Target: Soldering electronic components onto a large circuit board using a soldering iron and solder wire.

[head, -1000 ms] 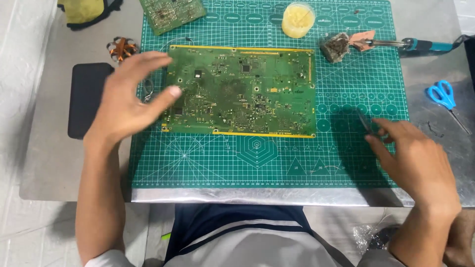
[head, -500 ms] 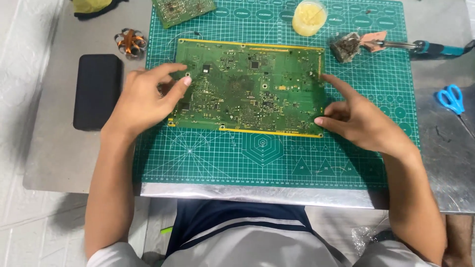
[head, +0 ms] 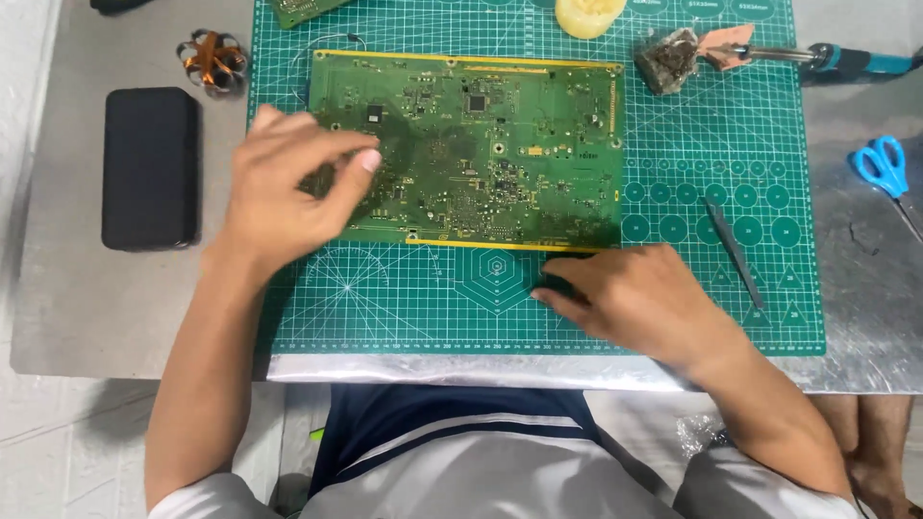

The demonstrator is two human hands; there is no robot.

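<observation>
Since half a second ago: right hand (head: 639, 298) off the board's (head: 481, 144) right edge, now flat on the green mat (head: 769, 115) just below the near right corner, fingers loose, gripping nothing. Left hand (head: 288, 187) resting over the board's left end, fingers curled, thumb on its face, no clear grasp. Board green, gold-edged, densely populated, lying flat mid-mat on the worktop (head: 58, 288).

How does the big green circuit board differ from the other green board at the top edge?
The big circuit board lies whole in view, square to the cutting mat, with the left hand on it. The small board is tilted, mostly cut off by the frame, and untouched. Both are green and lie on the mat.
</observation>
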